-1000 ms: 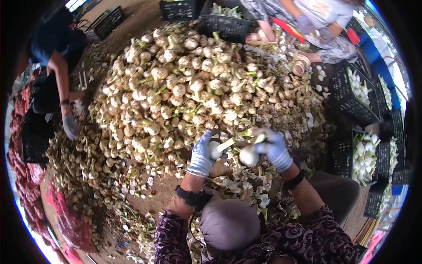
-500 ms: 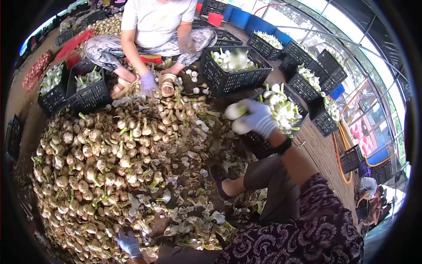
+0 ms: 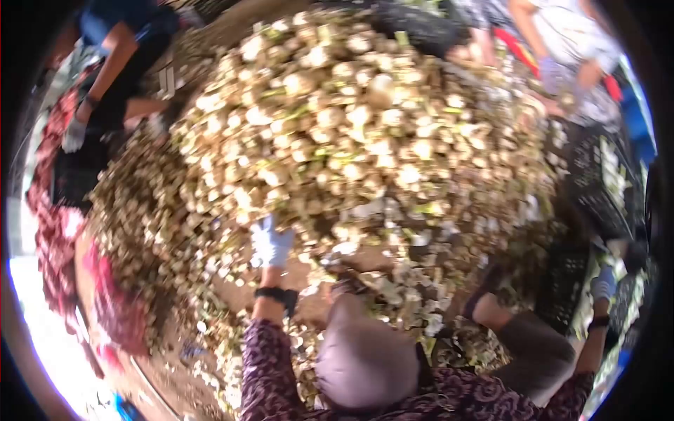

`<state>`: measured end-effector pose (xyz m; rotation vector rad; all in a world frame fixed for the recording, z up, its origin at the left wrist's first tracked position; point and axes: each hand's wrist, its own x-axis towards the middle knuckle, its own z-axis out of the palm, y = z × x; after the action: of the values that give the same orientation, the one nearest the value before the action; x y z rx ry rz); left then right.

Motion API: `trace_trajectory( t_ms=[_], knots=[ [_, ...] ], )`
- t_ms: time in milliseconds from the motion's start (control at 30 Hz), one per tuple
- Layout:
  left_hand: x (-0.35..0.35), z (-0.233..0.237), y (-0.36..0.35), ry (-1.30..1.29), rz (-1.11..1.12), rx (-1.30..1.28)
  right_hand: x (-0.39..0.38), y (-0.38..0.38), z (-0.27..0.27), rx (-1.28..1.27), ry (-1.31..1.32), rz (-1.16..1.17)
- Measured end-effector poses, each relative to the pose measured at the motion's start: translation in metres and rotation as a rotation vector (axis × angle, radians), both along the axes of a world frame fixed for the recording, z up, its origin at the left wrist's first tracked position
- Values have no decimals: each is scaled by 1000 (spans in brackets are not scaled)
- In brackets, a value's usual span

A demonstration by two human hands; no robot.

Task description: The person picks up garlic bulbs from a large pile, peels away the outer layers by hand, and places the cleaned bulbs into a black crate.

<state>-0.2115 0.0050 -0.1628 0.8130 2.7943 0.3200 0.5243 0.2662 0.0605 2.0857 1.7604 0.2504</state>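
My left hand [image 3: 272, 242], in a pale glove, reaches to the near edge of a big heap of garlic bulbs [image 3: 330, 119]. Its fingers are smeared by motion, so their pose cannot be made out. At the far right my right hand [image 3: 604, 283], gloved with a dark band at the wrist, is over a black crate [image 3: 562, 281] of trimmed garlic. A pale, blurred shape lies just above that hand, and its fingers are unclear. Loose peelings [image 3: 407, 288] cover the ground between my feet.
A co-worker in white [image 3: 569, 35] sits at the upper right, beside another black crate [image 3: 597, 175]. At the upper left is a second person in dark blue [image 3: 126, 28] with a gloved hand. Red mesh sacks [image 3: 116, 309] lie at the left.
The view has swung left, bringing the heap to the middle and another person into sight. My right hand and the crates now appear at the far right edge.
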Motion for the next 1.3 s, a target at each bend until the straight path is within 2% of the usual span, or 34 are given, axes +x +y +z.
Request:
trace_trajectory(
  t_ms=[33, 67, 100, 167, 200, 233, 300, 333, 367, 400, 433, 500, 533, 633, 667, 767, 800, 900, 933, 967, 1033, 1067, 1100, 1167, 1200, 1233, 1300],
  knots=[
    [-2, -5, 2, -74, -42, 18, -35, 14, 4, 17, -31, 76],
    [0, -13, 9, 16, -4, 54, -6, 35, -27, 109, 126, 399],
    [-4, -15, 12, -91, 15, 95, -44, 42, -37, 109, 381, 520],
    [2, -27, 16, -89, 15, 163, -195, 18, -26, -39, 564, 536],
    [5, -25, 20, -250, -20, 102, -239, 11, -38, -113, 651, 623],
    [10, -38, 16, -257, -10, 98, -270, 5, -62, -173, 658, 684],
    [23, -71, 9, -395, -22, 484, -334, -16, -107, -381, 823, 657],
    [41, -19, 16, -251, -41, 232, -365, -31, -126, -487, 854, 669],
    [47, -17, 16, -359, 16, 215, -385, -47, -157, -575, 993, 652],
    [49, -21, 10, -389, -36, 334, -422, -65, -147, -687, 963, 545],
    [50, -25, 4, -414, -88, 456, -432, -78, -182, -624, 995, 742],
    [59, -27, -1, -432, -29, 513, -482, -108, -221, -468, 1023, 863],
    [62, -24, -3, -438, 23, 570, -500, -116, -223, -474, 963, 862],
    [66, -22, -6, -455, 89, 579, -535, -119, -237, -553, 766, 955],
    [69, -23, -6, -242, 59, 604, -546, -118, -239, -590, 713, 977],
    [73, -13, -8, -188, -6, 652, -562, -107, -255, -530, 820, 1046],
    [76, -6, -7, -260, -1, 672, -566, -105, -257, -610, 677, 988],
    [81, -3, -9, -386, -8, 659, -572, -105, -265, -658, 726, 972],
    [82, -5, -9, -374, -10, 674, -574, -106, -270, -502, 857, 1004],
    [82, -5, -9, -374, -11, 675, -574, -105, -275, -501, 857, 1004],
    [83, -4, -9, -480, 7, 672, -578, -104, -276, -592, 812, 963],
    [85, -2, -8, -483, 7, 670, -579, -105, -261, -593, 919, 870],
    [86, 0, -3, -537, 0, 690, -575, -107, -265, -595, 917, 871],
    [91, -3, 2, -742, -15, 781, -568, -113, -263, -882, 1523, 212],
    [93, -4, 4, -917, 58, 817, -559, -113, -259, -972, 1613, -39],
    [94, -5, 7, -1092, 131, 850, -557, -113, -239, -968, 1609, -35],
    [92, 4, 13, -1149, 147, 909, -553, -113, -208, -1135, 1884, -327]
  ],
)
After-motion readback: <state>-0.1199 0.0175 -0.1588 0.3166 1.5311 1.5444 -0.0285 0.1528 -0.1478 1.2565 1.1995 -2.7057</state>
